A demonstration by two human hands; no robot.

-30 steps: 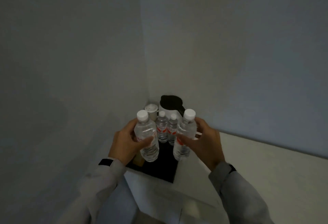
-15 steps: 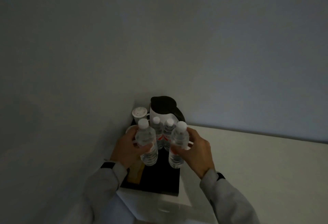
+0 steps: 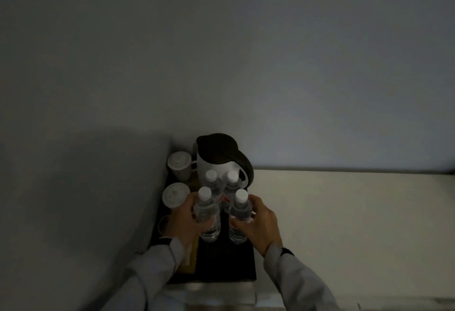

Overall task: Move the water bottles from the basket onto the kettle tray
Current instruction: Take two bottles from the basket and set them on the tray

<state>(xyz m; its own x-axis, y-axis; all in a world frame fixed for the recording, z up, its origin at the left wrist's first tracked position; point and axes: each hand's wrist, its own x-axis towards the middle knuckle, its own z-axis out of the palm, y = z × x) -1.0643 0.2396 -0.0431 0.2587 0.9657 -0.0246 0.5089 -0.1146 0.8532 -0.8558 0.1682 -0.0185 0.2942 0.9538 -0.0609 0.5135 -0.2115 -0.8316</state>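
Each hand grips 1 water bottle upright over the black tray (image 3: pixel 236 264): left hand (image 3: pixel 183 222) on the left bottle (image 3: pixel 206 214), right hand (image 3: pixel 258 224) on the right bottle (image 3: pixel 238 214) (2 more bottles (image 3: pixel 221 185) stand before the kettle (image 3: pixel 219 160)).

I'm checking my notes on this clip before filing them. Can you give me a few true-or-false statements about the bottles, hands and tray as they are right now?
1. Each hand grips one water bottle. True: the left hand holds the left bottle and the right hand holds the right bottle.
2. Two more bottles stand in front of the kettle. True.
3. The held bottles are uncapped. False: both have white caps.
4. The tray is white. False: it is black.
5. The two lidded cups stand to the right of the kettle. False: they stand to its left, by the wall.
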